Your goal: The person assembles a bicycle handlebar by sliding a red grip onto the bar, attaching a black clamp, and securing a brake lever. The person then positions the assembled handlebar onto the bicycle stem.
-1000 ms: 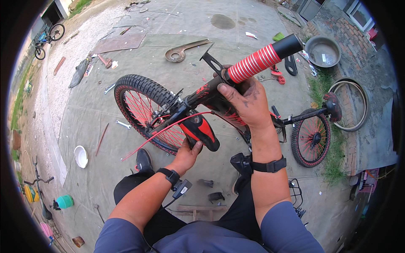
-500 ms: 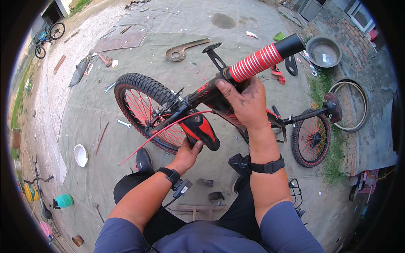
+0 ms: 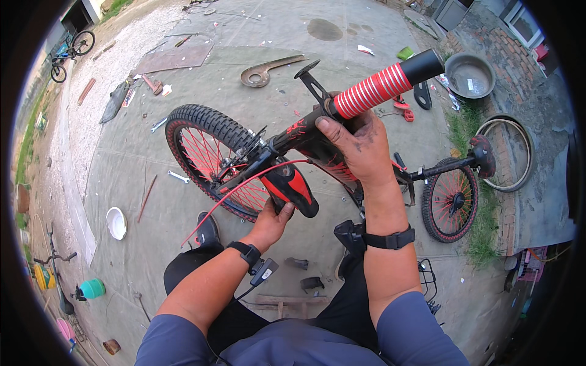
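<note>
A black-and-red bicycle (image 3: 300, 135) stands before me, its knobby front wheel (image 3: 204, 131) at the left and its rear wheel (image 3: 450, 200) at the right. My right hand (image 3: 360, 143), smudged with dirt, is closed round the front of the frame, just below a red tube with silver rings (image 3: 373, 90) and a black end. Some of its fingers are hidden behind the frame. My left hand (image 3: 270, 224) pinches the lower edge of a black-and-red mudguard (image 3: 289, 188) beside the front wheel. A thin red cable (image 3: 238, 183) arcs past it, with one end hanging loose.
A wrench (image 3: 179, 177) and a white bowl (image 3: 116, 223) lie on the ground cloth to the left. Farther off are a curved rusty metal part (image 3: 256, 77) and a grey basin (image 3: 469, 74). A loose tyre (image 3: 526, 152) leans at the right. Small dark parts (image 3: 312, 283) sit between my feet.
My right hand and the ringed tube have shifted slightly to the right. The loose end of the red cable has swung a little right and down. My left hand keeps its hold.
</note>
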{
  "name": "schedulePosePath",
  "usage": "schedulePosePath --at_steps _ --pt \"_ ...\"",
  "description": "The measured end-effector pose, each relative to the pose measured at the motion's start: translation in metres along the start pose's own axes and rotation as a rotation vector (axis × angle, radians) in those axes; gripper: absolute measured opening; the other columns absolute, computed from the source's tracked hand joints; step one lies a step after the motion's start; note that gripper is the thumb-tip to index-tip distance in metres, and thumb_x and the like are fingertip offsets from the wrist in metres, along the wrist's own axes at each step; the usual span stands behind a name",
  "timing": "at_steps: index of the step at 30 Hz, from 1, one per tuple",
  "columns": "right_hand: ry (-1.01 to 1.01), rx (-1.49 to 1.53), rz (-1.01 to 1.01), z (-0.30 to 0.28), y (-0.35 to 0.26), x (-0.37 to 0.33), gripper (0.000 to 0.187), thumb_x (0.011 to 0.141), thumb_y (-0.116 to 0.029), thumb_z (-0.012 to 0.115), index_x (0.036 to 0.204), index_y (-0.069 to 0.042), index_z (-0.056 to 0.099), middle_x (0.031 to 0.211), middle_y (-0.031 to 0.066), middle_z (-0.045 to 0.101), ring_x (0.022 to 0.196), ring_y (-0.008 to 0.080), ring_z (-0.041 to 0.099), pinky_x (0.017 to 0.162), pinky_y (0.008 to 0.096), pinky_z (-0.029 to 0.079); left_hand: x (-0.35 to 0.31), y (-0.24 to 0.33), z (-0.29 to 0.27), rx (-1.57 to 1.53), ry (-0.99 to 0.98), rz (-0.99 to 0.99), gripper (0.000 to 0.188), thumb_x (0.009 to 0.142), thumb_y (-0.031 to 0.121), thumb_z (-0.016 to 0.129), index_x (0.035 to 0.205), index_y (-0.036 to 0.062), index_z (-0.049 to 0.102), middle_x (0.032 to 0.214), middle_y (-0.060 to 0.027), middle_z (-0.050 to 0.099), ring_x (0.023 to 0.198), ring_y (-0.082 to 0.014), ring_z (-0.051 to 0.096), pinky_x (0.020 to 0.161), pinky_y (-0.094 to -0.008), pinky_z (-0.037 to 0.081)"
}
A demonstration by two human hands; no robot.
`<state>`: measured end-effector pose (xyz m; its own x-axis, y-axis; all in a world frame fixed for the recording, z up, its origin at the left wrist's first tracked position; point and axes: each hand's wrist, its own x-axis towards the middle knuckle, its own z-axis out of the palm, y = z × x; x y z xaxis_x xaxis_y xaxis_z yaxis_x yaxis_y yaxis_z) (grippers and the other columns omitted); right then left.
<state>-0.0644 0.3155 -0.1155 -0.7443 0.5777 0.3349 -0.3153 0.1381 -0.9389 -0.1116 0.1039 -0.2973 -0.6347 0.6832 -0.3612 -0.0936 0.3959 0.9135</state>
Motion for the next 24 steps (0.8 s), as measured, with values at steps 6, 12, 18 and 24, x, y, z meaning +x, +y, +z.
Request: schedulePosePath --at_steps 6,12,18,24 --pt "-0.042 0.040 0.037 -0.003 -0.001 0.001 0.038 0.090 -0.009 0.085 0.120 0.004 0.065 0.109 0.0082 0.071 0.103 0.0142 0.066 0.093 0.0326 0.055 -0.001 0.000 0.000 0.015 -0.001 -0.006 0.064 0.105 0.047 0.065 0.141 -0.0032 0.048 0.123 -0.0171 0.070 0.116 -0.0244 0.066 0.102 -0.0367 0.051" --pt "-0.119 0.138 0.088 -0.011 -0.002 0.000 0.043 0.093 -0.008 0.081 0.131 0.003 0.063 0.122 0.0125 0.073 0.113 0.0196 0.068 0.103 0.0365 0.054 0.001 -0.003 0.001 0.007 0.003 -0.005 0.066 0.105 0.045 0.065 0.143 -0.0047 0.046 0.126 -0.0180 0.069 0.119 -0.0246 0.066 0.104 -0.0363 0.050" --pt "-0.106 0.059 0.048 -0.009 0.001 0.001 0.044 0.093 -0.011 0.081 0.131 0.003 0.062 0.123 0.0128 0.073 0.113 0.0202 0.068 0.104 0.0375 0.054 0.002 -0.005 0.000 0.000 0.006 -0.003 0.065 0.105 0.044 0.066 0.143 -0.0049 0.046 0.129 -0.0189 0.068 0.120 -0.0248 0.065 0.104 -0.0364 0.050" --pt "-0.064 0.063 0.054 -0.006 0.003 0.000 0.039 0.093 -0.009 0.082 0.125 0.003 0.063 0.114 0.0081 0.070 0.108 0.0158 0.065 0.098 0.0338 0.054 0.001 -0.003 -0.007 0.011 -0.022 -0.007 0.069 0.103 0.046 0.066 0.145 -0.0052 0.047 0.130 -0.0213 0.069 0.121 -0.0284 0.066 0.104 -0.0386 0.050"
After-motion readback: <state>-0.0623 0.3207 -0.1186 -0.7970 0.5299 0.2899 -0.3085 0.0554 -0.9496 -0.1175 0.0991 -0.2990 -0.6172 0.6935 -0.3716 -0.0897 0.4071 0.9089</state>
